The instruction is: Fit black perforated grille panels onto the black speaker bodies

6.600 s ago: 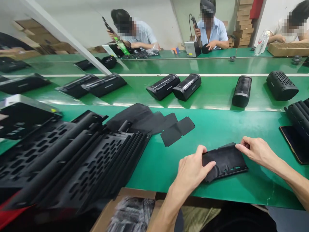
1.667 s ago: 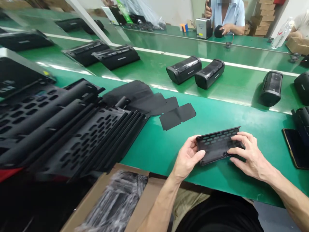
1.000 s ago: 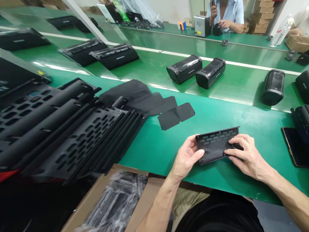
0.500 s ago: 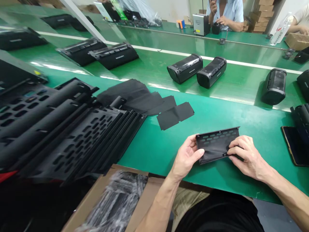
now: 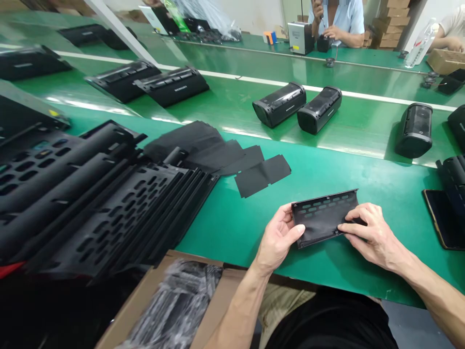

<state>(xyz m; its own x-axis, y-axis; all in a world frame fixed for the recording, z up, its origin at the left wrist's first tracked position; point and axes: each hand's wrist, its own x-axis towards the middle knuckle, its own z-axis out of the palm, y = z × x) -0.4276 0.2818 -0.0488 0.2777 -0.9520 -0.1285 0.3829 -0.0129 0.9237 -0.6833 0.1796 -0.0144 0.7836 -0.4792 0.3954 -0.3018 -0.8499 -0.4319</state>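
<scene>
A black slotted speaker grille [image 5: 319, 220] is held tilted just above the green table, its hollow inner side facing me. A thin dark sheet appears to line the inside, behind which rows of slots show along the upper part. My left hand [image 5: 278, 240] grips the left end, thumb on the inner face and fingers behind. My right hand [image 5: 370, 235] is at the right end, with fingertips pressing on the inside near the lower edge and the thumb below. Several loose black sheets [image 5: 263, 175] lie fanned out beyond my left hand.
Many black grilles [image 5: 119, 213] are stacked at the left. An open carton [image 5: 207, 334] with plastic-wrapped contents stands below the table edge. Black speakers [image 5: 281, 105] sit on the green conveyor ahead. A phone [image 5: 445, 218] lies at the right. A co-worker [image 5: 339, 29] sits across.
My right fingertips have shifted slightly left along the grille's lower inner edge. The grille stays in both hands, and the whole view has moved a little.
</scene>
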